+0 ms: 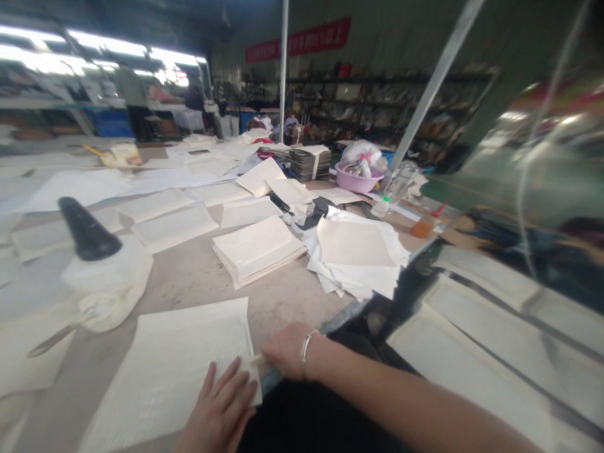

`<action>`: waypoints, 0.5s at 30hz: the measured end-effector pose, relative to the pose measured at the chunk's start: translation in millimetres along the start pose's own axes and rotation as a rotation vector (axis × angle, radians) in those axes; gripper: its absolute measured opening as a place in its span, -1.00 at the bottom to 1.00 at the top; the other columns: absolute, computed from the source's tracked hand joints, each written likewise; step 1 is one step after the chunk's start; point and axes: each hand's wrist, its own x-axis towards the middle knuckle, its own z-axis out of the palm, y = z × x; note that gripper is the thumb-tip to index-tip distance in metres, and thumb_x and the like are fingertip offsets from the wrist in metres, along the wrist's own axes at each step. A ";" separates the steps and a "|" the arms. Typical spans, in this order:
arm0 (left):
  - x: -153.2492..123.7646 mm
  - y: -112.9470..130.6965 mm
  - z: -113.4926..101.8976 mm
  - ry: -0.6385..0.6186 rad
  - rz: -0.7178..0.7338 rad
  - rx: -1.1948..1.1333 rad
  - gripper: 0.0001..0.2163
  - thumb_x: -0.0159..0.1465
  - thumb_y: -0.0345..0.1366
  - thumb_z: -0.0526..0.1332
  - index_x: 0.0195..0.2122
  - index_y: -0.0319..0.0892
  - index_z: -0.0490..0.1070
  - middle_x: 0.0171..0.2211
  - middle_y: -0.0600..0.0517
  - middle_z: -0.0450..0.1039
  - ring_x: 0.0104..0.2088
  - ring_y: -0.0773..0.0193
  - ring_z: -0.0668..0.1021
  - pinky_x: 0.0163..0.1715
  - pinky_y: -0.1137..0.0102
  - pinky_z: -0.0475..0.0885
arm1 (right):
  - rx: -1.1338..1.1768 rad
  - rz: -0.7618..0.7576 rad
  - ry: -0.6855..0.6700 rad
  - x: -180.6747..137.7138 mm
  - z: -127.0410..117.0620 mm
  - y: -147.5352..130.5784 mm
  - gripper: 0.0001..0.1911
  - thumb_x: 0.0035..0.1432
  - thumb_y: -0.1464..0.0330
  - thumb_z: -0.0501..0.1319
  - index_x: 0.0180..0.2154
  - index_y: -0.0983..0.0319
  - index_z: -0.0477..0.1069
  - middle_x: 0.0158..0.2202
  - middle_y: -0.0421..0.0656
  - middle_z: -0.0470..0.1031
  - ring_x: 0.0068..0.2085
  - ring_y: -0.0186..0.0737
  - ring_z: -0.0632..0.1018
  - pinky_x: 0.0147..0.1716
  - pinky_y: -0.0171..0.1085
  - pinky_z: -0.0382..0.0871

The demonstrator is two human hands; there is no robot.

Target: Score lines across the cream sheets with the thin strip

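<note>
Now | left hand (221, 410) flat, fingers spread, pinning the white sheet (175, 374) to the tabletop (200, 275) near edge | right hand (286, 349) closed on the sheet's corner — I can't tell what it pinches | paper stack (256, 248) beyond — within reach.

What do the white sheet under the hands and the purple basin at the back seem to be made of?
The white sheet looks like embossed paper or thin card: matte, with a faint ribbed texture. The left hand presses it flat and the right hand is at its edge. The purple basin is probably plastic, going by its smooth, evenly coloured rim.
</note>
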 end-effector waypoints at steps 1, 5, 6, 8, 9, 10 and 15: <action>-0.1 0.0 0.2 0.000 -0.001 -0.005 -0.66 0.20 -0.33 0.19 0.03 -0.07 0.34 0.00 0.00 0.42 0.18 0.12 0.29 0.28 0.03 -0.21 | 0.002 0.043 0.019 5.6 -0.6 4.1 -0.81 0.15 0.34 0.08 -0.24 0.21 0.43 -0.33 -0.07 0.55 -0.32 -0.07 0.57 -0.42 -0.20 0.42; 0.9 0.3 -2.2 -0.025 -0.008 -0.008 -0.68 0.20 -0.31 0.19 0.01 -0.06 0.35 -0.02 0.02 0.43 0.17 0.13 0.29 0.28 0.05 -0.24 | 0.013 0.195 0.066 35.2 -5.0 18.5 -0.76 0.21 0.34 0.02 -0.17 0.21 0.41 -0.27 -0.04 0.55 -0.28 -0.06 0.57 -0.38 -0.17 0.43; 1.2 0.4 -3.0 -0.034 -0.010 -0.005 -0.67 0.20 -0.31 0.19 0.01 -0.06 0.35 -0.02 0.03 0.43 0.18 0.13 0.29 0.28 0.05 -0.25 | 0.018 0.204 0.061 41.2 -6.4 20.2 -0.76 0.21 0.35 0.02 -0.16 0.21 0.41 -0.26 -0.05 0.55 -0.27 -0.06 0.57 -0.37 -0.18 0.43; 1.6 0.7 -4.2 -0.045 -0.015 0.001 -0.66 0.20 -0.31 0.19 0.03 -0.05 0.34 -0.01 0.05 0.42 0.18 0.14 0.29 0.29 0.07 -0.28 | 0.025 0.187 0.048 48.5 -8.7 21.0 -0.77 0.20 0.38 0.03 -0.16 0.21 0.41 -0.26 -0.05 0.55 -0.25 -0.08 0.57 -0.34 -0.19 0.43; 1.6 0.7 -4.3 -0.049 -0.017 0.004 -0.65 0.20 -0.32 0.19 0.04 -0.05 0.33 -0.01 0.05 0.41 0.17 0.14 0.29 0.29 0.07 -0.28 | 0.025 0.172 0.044 49.6 -9.4 20.5 -0.77 0.19 0.39 0.04 -0.16 0.22 0.41 -0.25 -0.04 0.55 -0.25 -0.08 0.57 -0.34 -0.19 0.43; 1.4 0.6 -4.0 -0.053 -0.019 0.004 -0.64 0.19 -0.32 0.19 0.05 -0.04 0.32 0.00 0.05 0.41 0.18 0.14 0.28 0.29 0.08 -0.28 | 0.023 0.159 0.039 49.0 -9.7 19.7 -0.77 0.19 0.39 0.05 -0.16 0.22 0.41 -0.25 -0.04 0.55 -0.24 -0.08 0.56 -0.33 -0.19 0.43; 2.1 -1.0 -2.3 -0.048 -0.009 0.011 -0.62 0.19 -0.31 0.19 0.05 -0.02 0.32 -0.01 0.05 0.41 0.18 0.11 0.28 0.28 0.05 -0.26 | 0.016 0.101 0.018 32.9 -4.3 13.0 -0.79 0.17 0.39 0.07 -0.18 0.22 0.42 -0.26 -0.05 0.55 -0.25 -0.07 0.56 -0.32 -0.16 0.43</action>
